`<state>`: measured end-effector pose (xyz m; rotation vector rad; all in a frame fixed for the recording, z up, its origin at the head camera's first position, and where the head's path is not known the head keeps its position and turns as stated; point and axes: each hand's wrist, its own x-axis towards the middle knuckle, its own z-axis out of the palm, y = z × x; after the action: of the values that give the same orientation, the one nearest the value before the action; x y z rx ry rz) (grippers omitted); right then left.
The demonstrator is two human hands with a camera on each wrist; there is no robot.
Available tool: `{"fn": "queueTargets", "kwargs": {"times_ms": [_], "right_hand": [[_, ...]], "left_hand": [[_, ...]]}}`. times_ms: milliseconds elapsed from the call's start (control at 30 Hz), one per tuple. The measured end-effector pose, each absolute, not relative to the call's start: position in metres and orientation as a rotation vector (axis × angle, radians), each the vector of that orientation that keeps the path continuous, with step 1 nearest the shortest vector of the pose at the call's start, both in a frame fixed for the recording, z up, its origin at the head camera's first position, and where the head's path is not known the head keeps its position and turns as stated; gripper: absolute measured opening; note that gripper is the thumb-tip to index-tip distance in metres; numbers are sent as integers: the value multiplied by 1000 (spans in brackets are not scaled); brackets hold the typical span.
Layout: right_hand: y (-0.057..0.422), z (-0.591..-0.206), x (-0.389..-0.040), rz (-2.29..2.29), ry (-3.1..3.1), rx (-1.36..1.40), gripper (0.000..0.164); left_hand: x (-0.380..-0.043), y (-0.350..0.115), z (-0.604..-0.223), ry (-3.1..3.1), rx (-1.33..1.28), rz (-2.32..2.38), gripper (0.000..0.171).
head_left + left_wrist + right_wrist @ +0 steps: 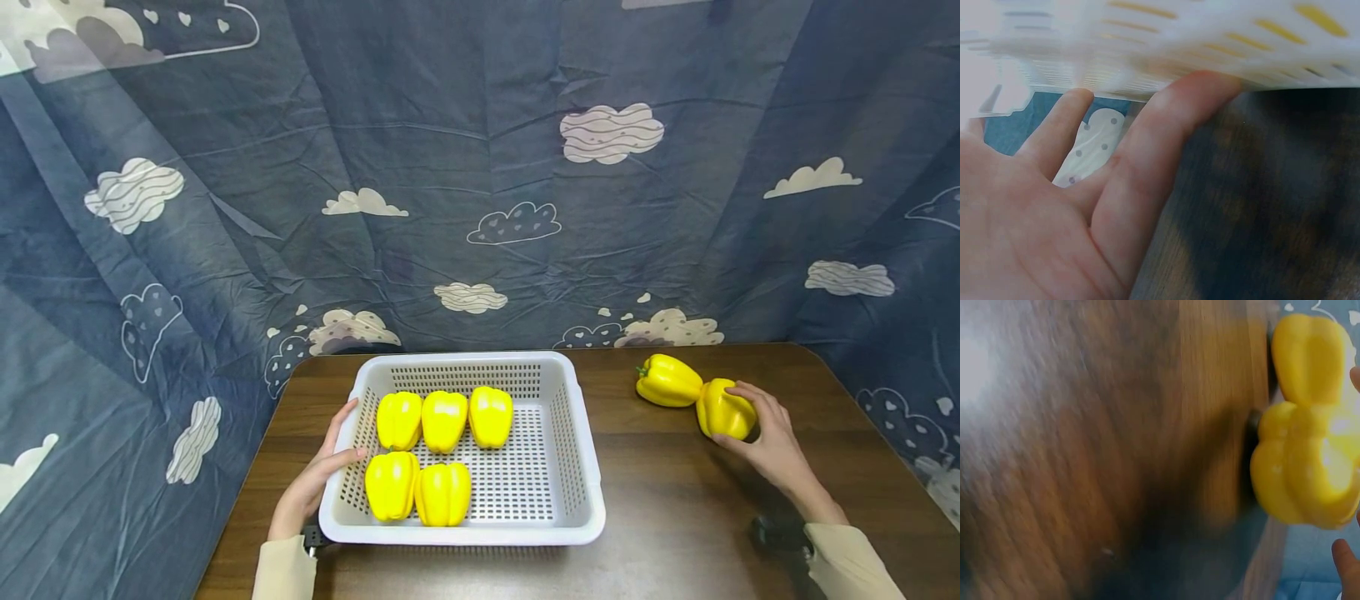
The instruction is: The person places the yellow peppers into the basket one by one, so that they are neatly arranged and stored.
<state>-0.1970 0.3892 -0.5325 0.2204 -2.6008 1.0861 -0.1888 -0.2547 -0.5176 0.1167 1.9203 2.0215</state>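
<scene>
A white plastic basket (525,533) stands on the table with several yellow bell peppers (444,421) inside, toward its left. My left hand (311,483) holds the basket's left side, the thumb over the rim. In the left wrist view, fingers (1141,162) of that hand lie against the slotted outer wall. On the right, my right hand (772,442) curves around a yellow bell pepper (723,410), fingers on its far side and thumb at its near edge. Another yellow bell pepper (667,381) lies on its side just behind, its green stem to the left.
The brown wooden table (660,500) extends between the basket and the right-hand peppers. Behind it hangs a dark blue cloth (420,275) printed with clouds, close to the table's back edge. The basket's right half shows bare slotted floor.
</scene>
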Motion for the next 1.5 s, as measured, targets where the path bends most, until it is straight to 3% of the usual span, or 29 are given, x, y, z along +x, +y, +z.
{"fn": "queueTargets", "kwargs": {"times_ms": [600, 1167, 1500], "right_hand": [[401, -542, -214, 958, -2667, 232, 78], [393, -541, -205, 999, -2656, 129, 81], [377, -526, -196, 1116, -2623, 228, 81]], "left_hand": [[-190, -257, -519, 1919, 92, 2024, 79], [-190, -257, -520, 1914, 117, 2025, 79], [-188, -257, -518, 1901, 122, 2032, 79]]}}
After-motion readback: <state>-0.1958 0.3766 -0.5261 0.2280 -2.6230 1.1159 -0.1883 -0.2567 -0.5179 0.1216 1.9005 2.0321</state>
